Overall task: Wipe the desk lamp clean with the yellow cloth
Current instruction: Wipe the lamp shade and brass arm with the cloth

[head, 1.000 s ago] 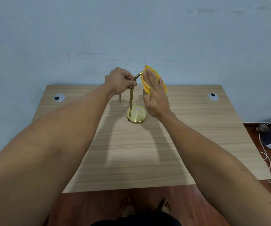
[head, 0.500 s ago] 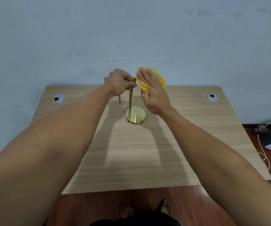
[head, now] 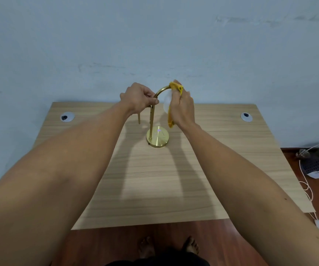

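A small brass desk lamp (head: 157,138) stands on its round base near the far middle of the wooden desk (head: 154,179). Its thin stem rises and bends over in an arch to the right, ending in a pale shade that is mostly hidden. My left hand (head: 138,98) pinches the stem just below the arch. My right hand (head: 181,108) is wrapped around the shade with the yellow cloth (head: 176,88) under the palm; cloth pokes out above the fingers and below the wrist.
The desk stands against a pale blue wall. Round cable grommets sit at the far left (head: 67,117) and far right (head: 246,117) corners. On the red floor to the right lie white cables (head: 308,189) and dark clutter. Bare feet show under the near edge.
My right hand has moved right and turned, from flat against the arch to closed around the shade with the cloth. The left hand keeps its grip on the stem.
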